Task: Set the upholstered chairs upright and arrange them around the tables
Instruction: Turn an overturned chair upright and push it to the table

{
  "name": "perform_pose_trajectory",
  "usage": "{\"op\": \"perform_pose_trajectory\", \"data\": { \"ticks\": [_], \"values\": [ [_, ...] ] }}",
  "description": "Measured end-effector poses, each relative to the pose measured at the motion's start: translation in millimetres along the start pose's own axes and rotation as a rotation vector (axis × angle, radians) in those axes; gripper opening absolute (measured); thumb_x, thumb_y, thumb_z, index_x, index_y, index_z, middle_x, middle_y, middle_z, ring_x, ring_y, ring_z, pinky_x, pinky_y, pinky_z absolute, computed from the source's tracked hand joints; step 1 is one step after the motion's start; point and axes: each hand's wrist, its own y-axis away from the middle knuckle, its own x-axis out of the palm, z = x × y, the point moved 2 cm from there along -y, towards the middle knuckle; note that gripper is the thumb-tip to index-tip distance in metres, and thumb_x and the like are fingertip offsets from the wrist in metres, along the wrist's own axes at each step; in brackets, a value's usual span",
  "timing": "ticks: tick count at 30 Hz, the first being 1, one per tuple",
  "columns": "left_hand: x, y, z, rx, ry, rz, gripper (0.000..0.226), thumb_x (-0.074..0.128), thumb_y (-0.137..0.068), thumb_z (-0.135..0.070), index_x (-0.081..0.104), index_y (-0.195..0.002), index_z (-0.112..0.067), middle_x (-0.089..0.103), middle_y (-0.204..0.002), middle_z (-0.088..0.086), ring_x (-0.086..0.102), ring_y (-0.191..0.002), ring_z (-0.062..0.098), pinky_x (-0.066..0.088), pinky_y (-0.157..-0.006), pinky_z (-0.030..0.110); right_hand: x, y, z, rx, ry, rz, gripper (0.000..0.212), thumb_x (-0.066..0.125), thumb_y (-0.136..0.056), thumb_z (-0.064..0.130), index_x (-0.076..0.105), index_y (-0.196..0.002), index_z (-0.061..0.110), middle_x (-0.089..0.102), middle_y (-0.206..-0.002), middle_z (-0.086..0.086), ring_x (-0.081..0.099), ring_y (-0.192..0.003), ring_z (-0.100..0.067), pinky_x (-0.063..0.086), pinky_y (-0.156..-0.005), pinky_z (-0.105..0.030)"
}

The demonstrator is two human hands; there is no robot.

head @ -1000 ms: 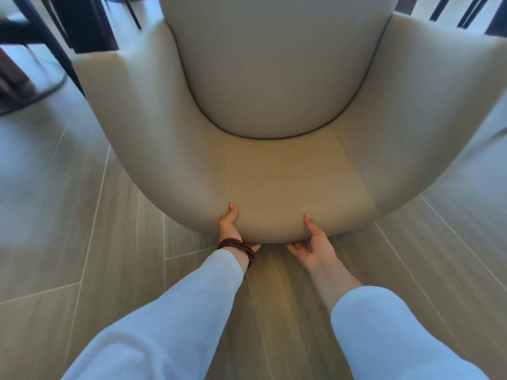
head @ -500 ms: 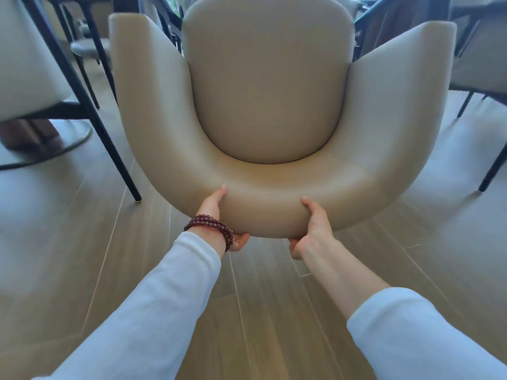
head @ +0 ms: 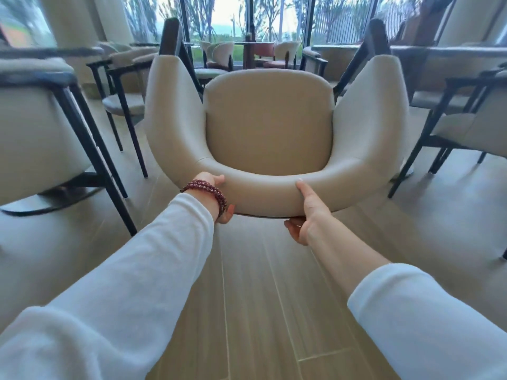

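Observation:
A beige upholstered chair (head: 269,124) with curved arms fills the middle of the view, tilted back toward me, its dark legs pointing away and up. My left hand (head: 216,197), with a dark red bead bracelet on the wrist, grips the curved backrest rim from the left. My right hand (head: 307,215) grips the same rim from the right, thumb on top and fingers underneath. The backrest edge is off the wooden floor (head: 255,283).
An upright beige chair with black legs (head: 41,133) stands close on the left. More chairs (head: 466,116) stand at the right, and others (head: 123,78) behind. Dark table tops (head: 49,52) show at left and at right (head: 450,50). Windows span the back.
The chair has been lifted and swung up, from lying with its back near the floor to tilted well up. Both hands stayed on the backrest rim. My view rose to show the room.

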Motion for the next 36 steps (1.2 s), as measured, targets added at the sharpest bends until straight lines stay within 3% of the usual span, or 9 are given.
{"op": "perform_pose_trajectory", "data": {
  "ticks": [7, 9, 11, 13, 16, 19, 25, 31, 36],
  "values": [
    [45, -14, -60, 0.179, -0.084, -0.012, 0.02, 0.059, -0.093, -0.018, 0.042, -0.087, -0.01, 0.048, -0.125, 0.014, 0.05, -0.103, 0.032, 0.054, -0.08, 0.036, 57, -19, 68, -0.05, -0.075, -0.02, 0.083, 0.084, -0.065, 0.046, 0.045, -0.132, 0.016, 0.047, -0.117, -0.003, 0.049, -0.106, -0.029, 0.051, -0.091, -0.047],
    [54, -23, -81, 0.212, -0.127, 0.01, 0.04, 0.068, -0.086, -0.027, 0.044, -0.113, -0.012, 0.046, -0.122, 0.008, 0.052, -0.107, 0.031, 0.053, -0.071, 0.035, 77, -30, 85, -0.117, -0.086, -0.051, 0.082, 0.084, -0.066, 0.044, 0.046, -0.133, 0.014, 0.05, -0.119, -0.004, 0.052, -0.107, -0.03, 0.053, -0.091, -0.046],
    [65, -31, -109, 0.256, -0.325, 0.056, 0.057, 0.063, -0.088, -0.036, 0.04, -0.134, -0.011, 0.049, -0.132, 0.012, 0.053, -0.117, 0.036, 0.052, -0.084, 0.038, 97, -42, 102, -0.154, -0.102, -0.085, 0.086, 0.084, -0.066, 0.044, 0.044, -0.135, 0.012, 0.05, -0.123, -0.006, 0.054, -0.108, -0.03, 0.053, -0.092, -0.046],
    [76, -48, -128, 0.458, -0.538, 0.062, 0.074, 0.059, -0.087, -0.049, 0.035, -0.14, -0.002, 0.042, -0.143, 0.017, 0.046, -0.128, 0.036, 0.042, -0.103, 0.041, 111, -52, 120, -0.189, -0.1, -0.108, 0.087, 0.083, -0.066, 0.043, 0.042, -0.136, 0.011, 0.051, -0.119, -0.007, 0.053, -0.106, -0.03, 0.053, -0.092, -0.046],
    [95, -72, -172, 0.813, -0.901, -0.398, 0.103, 0.069, -0.068, -0.064, 0.02, -0.14, -0.007, 0.029, -0.142, 0.016, 0.03, -0.132, 0.034, 0.03, -0.106, 0.047, 144, -71, 151, -0.209, -0.082, -0.18, 0.087, 0.082, -0.067, 0.044, 0.041, -0.136, 0.01, 0.049, -0.113, -0.008, 0.052, -0.102, -0.029, 0.053, -0.092, -0.046],
    [144, -86, -207, 1.215, -1.295, -0.297, 0.062, 0.056, -0.084, -0.034, 0.024, -0.138, -0.032, 0.02, -0.147, 0.009, 0.016, -0.137, 0.029, 0.017, -0.109, 0.048, 171, -86, 183, -0.154, -0.045, -0.202, 0.089, 0.081, -0.068, 0.044, 0.039, -0.138, 0.011, 0.05, -0.118, -0.009, 0.052, -0.108, -0.031, 0.055, -0.088, -0.049],
    [198, -132, -262, 1.008, -1.508, -0.014, 0.053, 0.033, -0.088, -0.008, 0.041, -0.128, -0.042, 0.024, -0.153, -0.009, 0.003, -0.146, 0.012, -0.006, -0.113, 0.051, 217, -109, 240, -0.027, 0.041, -0.253, 0.095, 0.085, -0.062, 0.05, 0.04, -0.136, 0.011, 0.046, -0.128, -0.014, 0.058, -0.102, -0.039, 0.059, -0.061, -0.046],
    [236, -176, -311, 0.811, -1.605, 0.16, 0.056, 0.025, -0.083, -0.067, 0.025, -0.136, -0.048, 0.003, -0.157, -0.017, -0.017, -0.144, 0.011, -0.023, -0.108, 0.045, 256, -153, 287, 0.023, 0.092, -0.251, 0.092, 0.083, -0.064, 0.051, 0.043, -0.13, 0.002, 0.053, -0.117, -0.019, 0.064, -0.087, -0.041, 0.058, -0.052, -0.043],
    [268, -207, -343, 0.727, -1.664, 0.166, 0.062, 0.021, -0.081, -0.074, 0.019, -0.138, -0.05, -0.002, -0.157, -0.019, -0.022, -0.143, 0.011, -0.023, -0.108, 0.047, 284, -188, 316, 0.047, 0.081, -0.232, 0.081, 0.079, -0.072, 0.049, 0.046, -0.127, 0.001, 0.057, -0.101, -0.017, 0.063, -0.089, -0.044, 0.057, -0.049, -0.042]
  ]
}}
